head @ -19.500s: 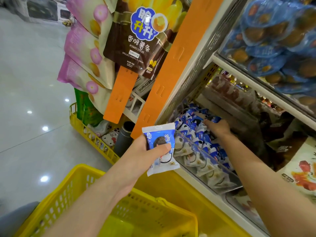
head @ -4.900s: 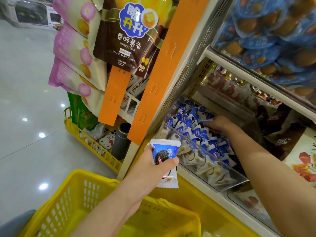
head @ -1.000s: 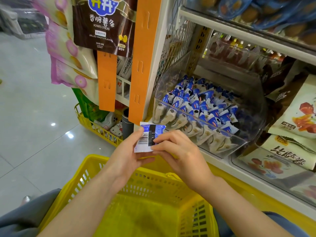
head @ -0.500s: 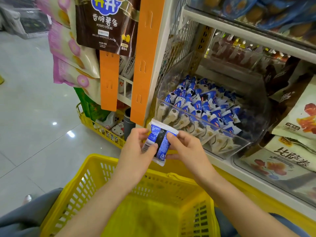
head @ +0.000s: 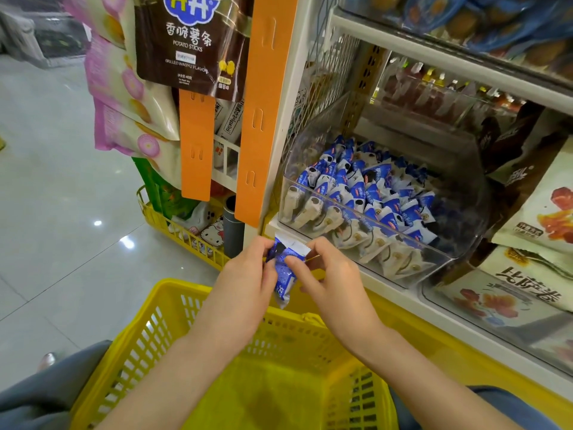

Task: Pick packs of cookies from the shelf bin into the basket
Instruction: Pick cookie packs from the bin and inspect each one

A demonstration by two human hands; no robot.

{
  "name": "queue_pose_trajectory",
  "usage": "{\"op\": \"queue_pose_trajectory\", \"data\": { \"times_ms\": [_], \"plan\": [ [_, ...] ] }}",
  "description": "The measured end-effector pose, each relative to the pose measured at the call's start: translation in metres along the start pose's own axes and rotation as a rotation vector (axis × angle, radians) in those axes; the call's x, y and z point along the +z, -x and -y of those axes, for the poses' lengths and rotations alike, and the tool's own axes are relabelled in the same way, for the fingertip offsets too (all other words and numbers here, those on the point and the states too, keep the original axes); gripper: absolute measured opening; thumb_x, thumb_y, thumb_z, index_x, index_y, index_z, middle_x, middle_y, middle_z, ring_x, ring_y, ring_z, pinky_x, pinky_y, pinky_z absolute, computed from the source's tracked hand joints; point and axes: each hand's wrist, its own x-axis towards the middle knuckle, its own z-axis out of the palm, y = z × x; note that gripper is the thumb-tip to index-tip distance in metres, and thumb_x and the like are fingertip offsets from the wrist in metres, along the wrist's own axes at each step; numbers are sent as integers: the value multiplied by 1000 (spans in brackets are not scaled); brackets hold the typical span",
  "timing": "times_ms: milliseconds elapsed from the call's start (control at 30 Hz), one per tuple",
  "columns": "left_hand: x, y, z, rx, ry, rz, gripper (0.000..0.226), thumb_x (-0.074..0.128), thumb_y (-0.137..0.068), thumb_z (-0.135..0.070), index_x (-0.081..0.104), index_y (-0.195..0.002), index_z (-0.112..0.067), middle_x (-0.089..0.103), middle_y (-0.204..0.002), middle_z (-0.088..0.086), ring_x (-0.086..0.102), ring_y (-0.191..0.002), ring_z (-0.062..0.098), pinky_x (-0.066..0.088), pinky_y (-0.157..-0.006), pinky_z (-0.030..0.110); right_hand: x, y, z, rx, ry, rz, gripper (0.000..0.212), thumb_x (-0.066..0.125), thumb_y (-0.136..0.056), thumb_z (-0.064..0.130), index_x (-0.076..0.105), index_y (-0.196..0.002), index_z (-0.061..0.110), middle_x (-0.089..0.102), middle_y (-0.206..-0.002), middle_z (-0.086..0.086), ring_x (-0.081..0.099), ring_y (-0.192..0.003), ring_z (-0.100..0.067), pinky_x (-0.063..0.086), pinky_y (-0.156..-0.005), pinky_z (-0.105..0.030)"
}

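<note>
Pack point(head: 283, 274) held by both hands above basket point(head: 183, 283).
Left hand point(head: 245, 283) grips its left side, fingers curled; right hand point(head: 328, 283) pinches its top edge with thumb and forefinger; bin point(head: 372, 217) of packs point(head: 366, 187) lies just beyond the right hand.

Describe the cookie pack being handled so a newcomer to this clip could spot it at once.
Find the yellow basket at the bottom. Just above its far rim the left hand and right hand pinch one small blue-and-white cookie pack between them. Its lookalikes all lie in the clear shelf bin behind; this one alone is held outside it.
</note>
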Motion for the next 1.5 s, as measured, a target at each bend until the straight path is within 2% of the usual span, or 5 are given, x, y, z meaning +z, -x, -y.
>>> {"op": "queue_pose_trajectory", "data": {
  "times_ms": [200, 567, 800, 1167, 1500],
  "plan": [
    [2, -1, 2, -15, -42, -64, 23, 41, -96, -16, 56, -113, -21, 60, -79, -8, 55, -65, -1, 41, -58, 9, 4, -3, 3, 59, -67, 35, 19, 58, -88, 34, 54, -92, 16, 60, -81, 10, 60, -76, -8, 55, -66, -37],
    [-2, -15, -9, -262, 523, -10, 36, 44, -96, -17, 69, -78, -36, 71, -78, -4, 63, -68, 6, 51, -61, 22, -14, -11, 7, 241, -629, 316, 33, 43, -96, 14, 45, -129, 16, 61, -112, 1, 63, -89, 0, 57, -69, -23],
    [-6, -18, -20, -414, 797, 180, 29, 50, -81, -50, 70, -79, -29, 72, -81, -10, 65, -88, 6, 49, -80, 22, -18, -13, 9, 220, -431, 25, 45, 71, -78, 14, 50, -117, 20, 65, -99, -3, 58, -80, -9, 50, -65, -15],
    [-24, -69, -38, -133, 629, 155, 16, 59, -88, -19, 56, -101, -28, 66, -98, -12, 61, -82, -9, 45, -65, 5, -104, -81, -11, 185, -23, -378, 18, 46, -95, 25, 56, -110, 22, 66, -99, 2, 64, -86, -9, 53, -74, -24],
    [-16, -117, -52, -94, 651, 233, 24, 58, -89, -23, 54, -112, -26, 66, -102, -12, 62, -88, -3, 48, -69, 7, -119, -165, -77, 745, 444, -117, 34, 38, -100, 21, 60, -82, 3, 54, -94, -19, 52, -88, -28, 43, -81, -34]
  ]
}}
